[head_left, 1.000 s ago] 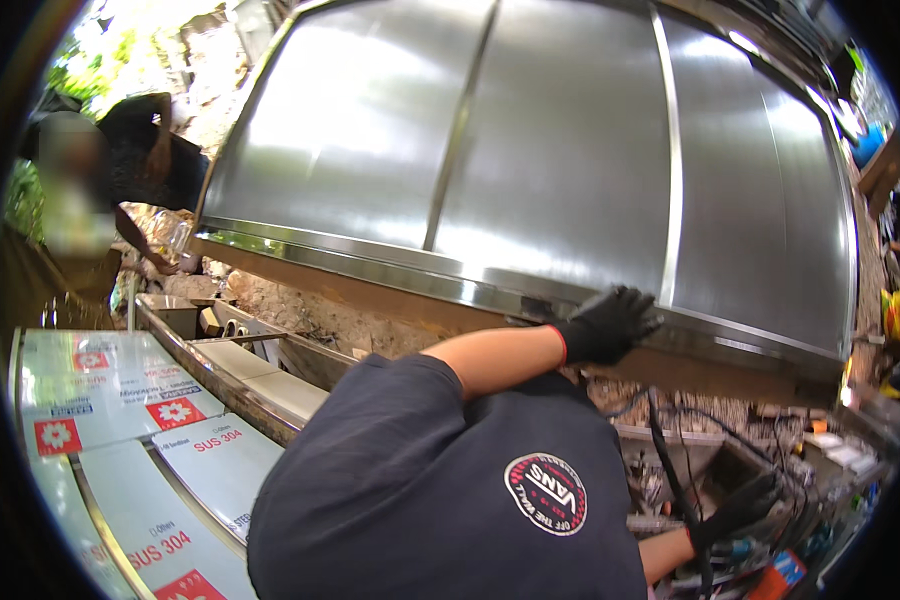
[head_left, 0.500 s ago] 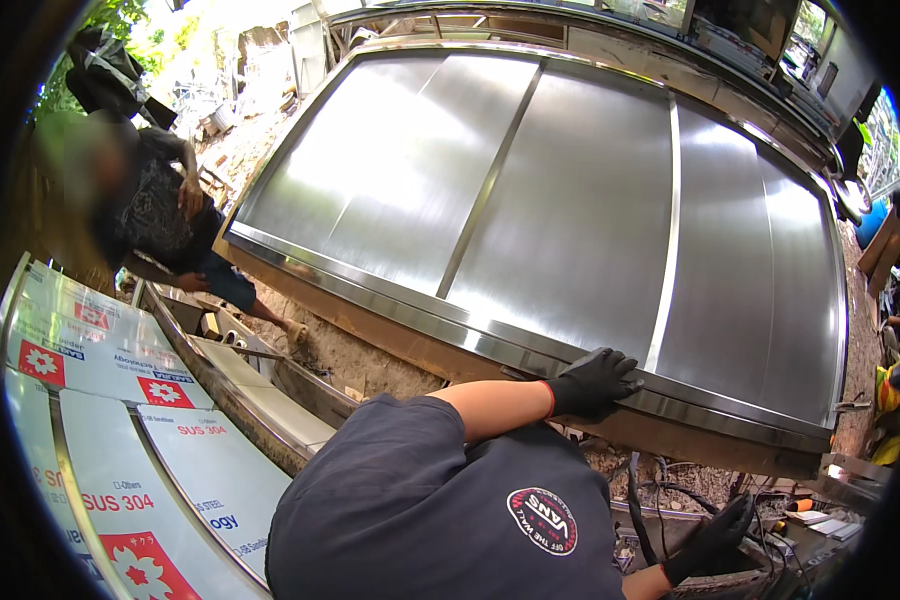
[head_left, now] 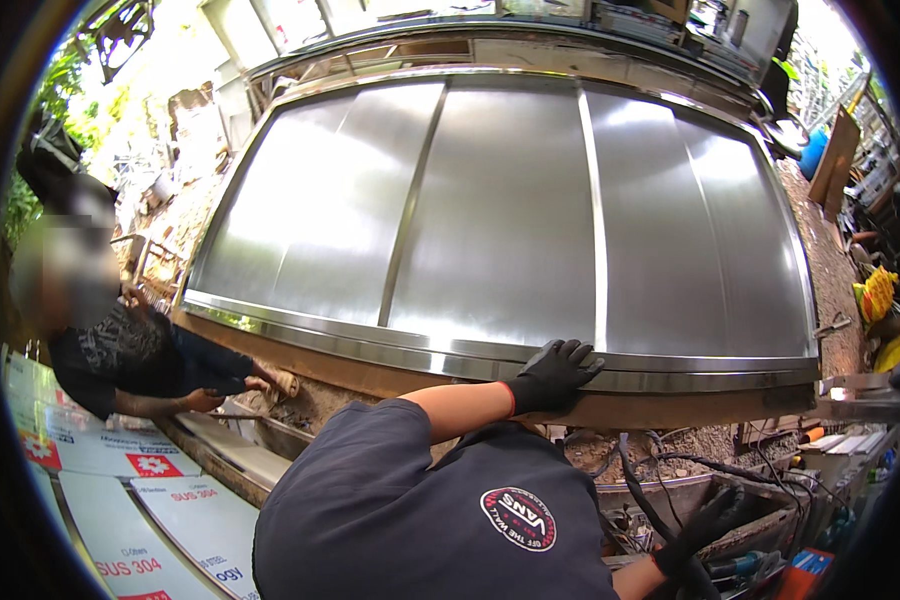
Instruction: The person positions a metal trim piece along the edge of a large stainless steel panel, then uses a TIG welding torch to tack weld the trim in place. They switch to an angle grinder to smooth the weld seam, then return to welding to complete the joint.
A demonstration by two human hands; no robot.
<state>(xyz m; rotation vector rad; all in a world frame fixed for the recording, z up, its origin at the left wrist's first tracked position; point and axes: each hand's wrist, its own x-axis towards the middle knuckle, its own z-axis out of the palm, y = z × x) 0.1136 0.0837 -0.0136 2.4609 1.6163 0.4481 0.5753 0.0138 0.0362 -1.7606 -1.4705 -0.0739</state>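
Observation:
My left hand (head_left: 555,375), in a black glove with a red cuff edge, rests on the near metal rim of a big panel. Its fingers lie stretched out over that edge, and nothing shows in its grasp. The panel (head_left: 500,210) is a large frame of brushed, shiny sheet metal, divided by narrow strips. It lies on a brown base. Lower right, my right hand (head_left: 705,530), also gloved in black, hangs beside dark cables (head_left: 638,490). Its fingers look apart and it appears to hold nothing, though dark surroundings blur their outline.
Another person (head_left: 120,340) in dark clothes stands at the left, near the panel's corner. Film-covered metal sheets (head_left: 170,520) with red and blue print lie at lower left. On the right are a yellow bag (head_left: 875,295), a brown board (head_left: 835,160) and scattered tools.
The view has turned, so the panel appears shifted left and more level. The other person appears lower and nearer the film-covered sheets. My left hand stays on the rim.

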